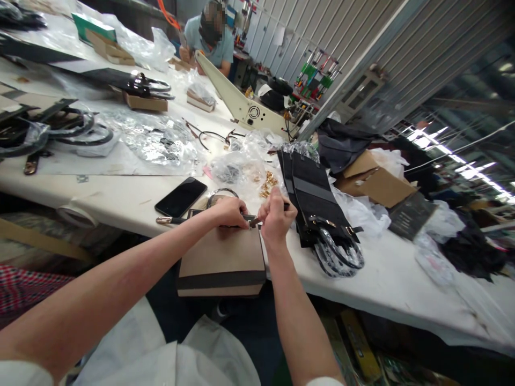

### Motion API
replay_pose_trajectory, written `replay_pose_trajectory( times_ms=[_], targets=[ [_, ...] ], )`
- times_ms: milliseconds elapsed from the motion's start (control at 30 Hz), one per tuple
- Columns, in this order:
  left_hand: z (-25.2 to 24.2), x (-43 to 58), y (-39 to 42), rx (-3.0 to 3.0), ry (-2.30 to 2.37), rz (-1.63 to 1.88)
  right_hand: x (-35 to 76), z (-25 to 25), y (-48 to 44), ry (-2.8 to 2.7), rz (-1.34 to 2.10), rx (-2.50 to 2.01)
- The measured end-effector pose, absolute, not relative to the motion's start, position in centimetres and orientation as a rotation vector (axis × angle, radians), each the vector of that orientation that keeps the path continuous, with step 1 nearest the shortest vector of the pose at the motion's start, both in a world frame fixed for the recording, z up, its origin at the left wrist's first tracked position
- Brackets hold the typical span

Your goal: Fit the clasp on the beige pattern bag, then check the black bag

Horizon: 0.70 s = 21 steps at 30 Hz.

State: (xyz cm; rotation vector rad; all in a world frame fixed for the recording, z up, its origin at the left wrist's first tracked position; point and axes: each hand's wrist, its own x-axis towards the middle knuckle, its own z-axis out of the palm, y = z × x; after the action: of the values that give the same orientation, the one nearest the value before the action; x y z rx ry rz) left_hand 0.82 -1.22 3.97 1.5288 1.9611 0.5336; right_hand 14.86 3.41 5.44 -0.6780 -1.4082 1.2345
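Note:
A tan bag piece [221, 252] with a dark band lies at the table's front edge, partly overhanging it. My left hand [233, 212] is closed, fingertips pinching its dark upper edge beside a looped handle [222, 192]. My right hand [277, 217] is a fist around a slim dark tool [256, 221], whose tip points left to where my left fingertips press; its exact kind is unclear. Small gold metal fittings [269, 183] lie just beyond my hands. A black phone [181, 197] and a slim tool with a shiny end [171, 220] rest left of the bag piece.
Black bag pieces with wrapped handles [316, 193] lie close by on the right. Clear plastic bags [237, 163] and more bag parts [52, 126] cover the table [132, 195]. Cardboard boxes [374, 179] stand at right; a cream machine [249, 110] and a seated person [209, 40] are across.

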Motion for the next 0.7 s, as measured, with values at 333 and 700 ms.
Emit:
replay_pose_trajectory(
  times_ms=[333, 700],
  targets=[
    [4.2, 1.1, -1.0, 1.477, 1.989, 0.503, 14.9, 5.9, 4.3, -1.547, 1.336, -0.622],
    [3.1, 1.1, -0.4, 1.499, 2.016, 0.551, 14.5, 5.0, 4.0, -1.575, 1.125, -0.725]
  ],
)
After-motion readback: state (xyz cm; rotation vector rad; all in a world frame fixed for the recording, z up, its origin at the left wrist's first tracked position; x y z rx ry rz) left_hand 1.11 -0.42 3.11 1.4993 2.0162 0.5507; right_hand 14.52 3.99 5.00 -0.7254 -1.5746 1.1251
